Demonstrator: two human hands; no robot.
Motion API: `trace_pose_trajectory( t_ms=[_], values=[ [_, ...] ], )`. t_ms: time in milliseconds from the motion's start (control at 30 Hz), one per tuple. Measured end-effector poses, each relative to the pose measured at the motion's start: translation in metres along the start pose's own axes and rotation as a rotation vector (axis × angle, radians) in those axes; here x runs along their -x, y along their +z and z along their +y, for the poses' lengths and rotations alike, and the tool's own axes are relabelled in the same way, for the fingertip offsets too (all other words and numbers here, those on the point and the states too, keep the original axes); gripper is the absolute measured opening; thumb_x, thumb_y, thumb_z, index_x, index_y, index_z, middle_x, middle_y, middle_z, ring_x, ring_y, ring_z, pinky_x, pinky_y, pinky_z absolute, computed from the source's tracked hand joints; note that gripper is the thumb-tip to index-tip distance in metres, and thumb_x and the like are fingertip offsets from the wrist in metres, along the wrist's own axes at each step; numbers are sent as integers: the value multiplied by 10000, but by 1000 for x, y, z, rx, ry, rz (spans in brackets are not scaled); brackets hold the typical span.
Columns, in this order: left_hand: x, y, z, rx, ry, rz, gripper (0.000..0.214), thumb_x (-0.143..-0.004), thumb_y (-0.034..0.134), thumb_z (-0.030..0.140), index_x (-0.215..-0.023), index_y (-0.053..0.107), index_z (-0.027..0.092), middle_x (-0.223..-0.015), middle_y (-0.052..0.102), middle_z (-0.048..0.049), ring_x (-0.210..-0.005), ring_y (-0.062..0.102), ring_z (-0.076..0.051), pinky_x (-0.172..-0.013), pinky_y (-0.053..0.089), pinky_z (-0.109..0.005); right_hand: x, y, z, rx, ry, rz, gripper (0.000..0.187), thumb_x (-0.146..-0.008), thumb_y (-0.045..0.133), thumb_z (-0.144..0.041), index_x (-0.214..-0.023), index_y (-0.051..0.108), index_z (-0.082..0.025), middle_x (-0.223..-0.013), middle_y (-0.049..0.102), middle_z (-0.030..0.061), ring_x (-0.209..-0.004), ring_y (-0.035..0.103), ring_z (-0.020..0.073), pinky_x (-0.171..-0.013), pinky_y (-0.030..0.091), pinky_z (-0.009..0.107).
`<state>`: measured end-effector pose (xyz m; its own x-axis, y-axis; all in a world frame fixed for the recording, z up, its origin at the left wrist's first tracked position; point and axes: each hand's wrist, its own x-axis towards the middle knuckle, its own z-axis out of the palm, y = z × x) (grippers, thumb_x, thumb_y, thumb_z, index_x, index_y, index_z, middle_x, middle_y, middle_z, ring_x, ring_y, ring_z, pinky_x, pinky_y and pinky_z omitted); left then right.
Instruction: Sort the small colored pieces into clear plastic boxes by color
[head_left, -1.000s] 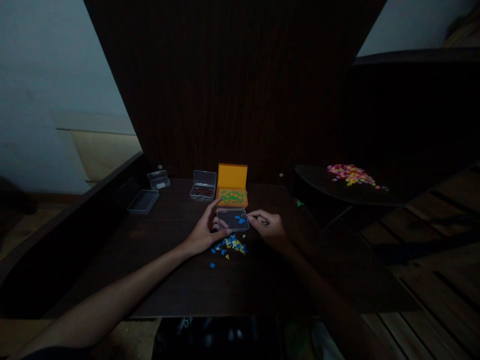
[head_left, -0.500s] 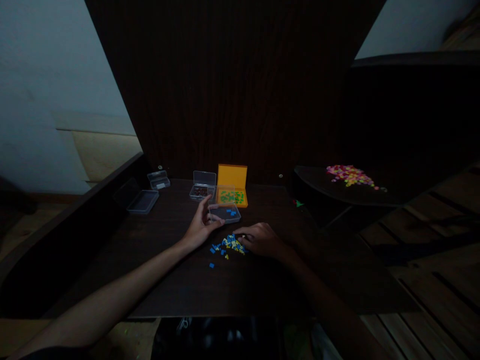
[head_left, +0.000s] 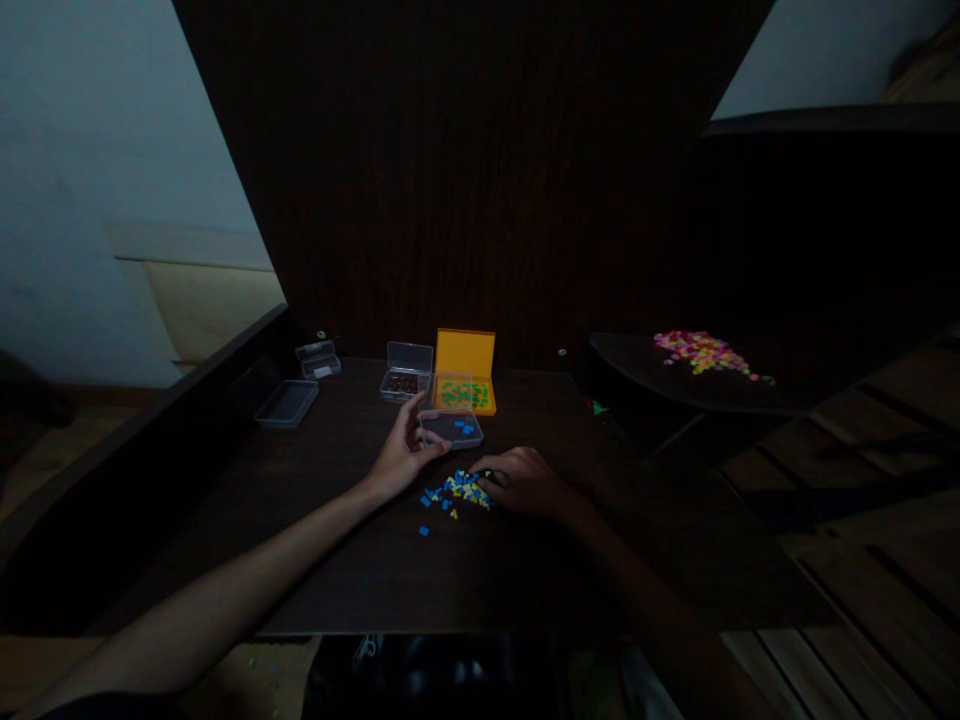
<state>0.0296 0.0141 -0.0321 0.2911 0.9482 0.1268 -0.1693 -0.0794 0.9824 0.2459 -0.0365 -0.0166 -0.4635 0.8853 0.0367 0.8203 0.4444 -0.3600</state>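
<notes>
The left hand [head_left: 405, 450] clasps the clear box [head_left: 468, 443] between thumb and fingers, just beyond the blue-yellow pile [head_left: 465, 488] — likely for steadiness; the right hand [head_left: 521, 480] touches the pile — fingers pinching or not, I cannot tell.

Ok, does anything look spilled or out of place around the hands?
Two things, mildly. One blue piece lies apart from the blue-and-yellow pile at the right hand, closer to the wearer. A small green item sits alone near the curved side shelf. No damage shows, though the picture is dim.
</notes>
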Motion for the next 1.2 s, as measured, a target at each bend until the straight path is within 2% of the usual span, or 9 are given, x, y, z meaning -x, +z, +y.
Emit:
trace_pose_trajectory(
  t_ms=[333, 800, 1200],
  values=[
    [0, 1, -1, -14, -13, -1, 867, -624, 770, 195, -1355, 312, 271, -1190, 508, -71, -723, 610, -74, -738, 506, -269, 1, -1, 2, -42, -56, 22, 182, -810, 590, -272, -931, 720, -234, -636, 635, -21, -550, 522, 102, -570, 303, 213],
    [2, 1, -1, -21, 2, -16, 845, -635, 761, 180, -1356, 330, 272, -1197, 514, -87, -709, 612, -71, -731, 516, -275, 0, -4, 2, -2, 3, -6, 187, -821, 582, -281, -942, 714, -226, -671, 654, -8, -586, 544, 111, -595, 322, 215],
    [4, 1, 0, -12, 12, -42, 854, -645, 763, 186, -1365, 315, 281, -1233, 493, -95, -707, 605, -65, -739, 519, -271, 0, 5, 4, -35, -38, 0, 240, -852, 559, -287, -1044, 701, -263, -700, 659, -7, -624, 565, 116, -642, 344, 222]
  ],
)
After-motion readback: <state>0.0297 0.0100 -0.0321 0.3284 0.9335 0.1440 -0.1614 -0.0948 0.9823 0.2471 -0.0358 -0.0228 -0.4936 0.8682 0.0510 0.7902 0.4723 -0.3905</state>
